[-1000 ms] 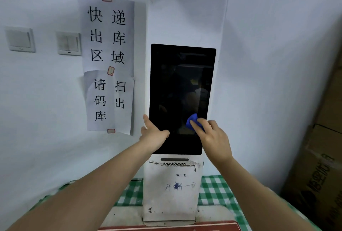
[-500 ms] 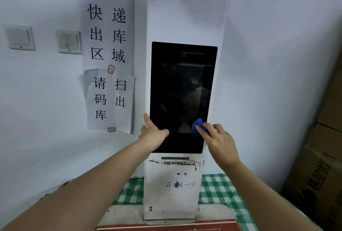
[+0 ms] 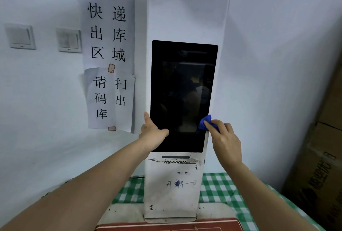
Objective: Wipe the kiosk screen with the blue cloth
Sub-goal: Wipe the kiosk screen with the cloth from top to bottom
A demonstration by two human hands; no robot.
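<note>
A tall white kiosk point(image 3: 174, 186) stands against the wall with a dark, switched-off screen point(image 3: 181, 90) in its middle. My right hand point(image 3: 224, 138) pinches a small bunched blue cloth point(image 3: 205, 123) and presses it on the screen's lower right edge. My left hand point(image 3: 153, 131) grips the kiosk's left side at the screen's lower left, with the thumb lying across the glass and a finger pointing up along the edge.
Two paper notices point(image 3: 109, 58) with Chinese characters hang on the wall left of the kiosk, beside two light switches point(image 3: 69, 40). A green checked cloth point(image 3: 218, 188) covers the table under the kiosk. Cardboard boxes point(image 3: 322, 156) are stacked at the right.
My right hand has slid the blue cloth rightward from the lower middle of the screen to its right edge. My left hand has kept its hold.
</note>
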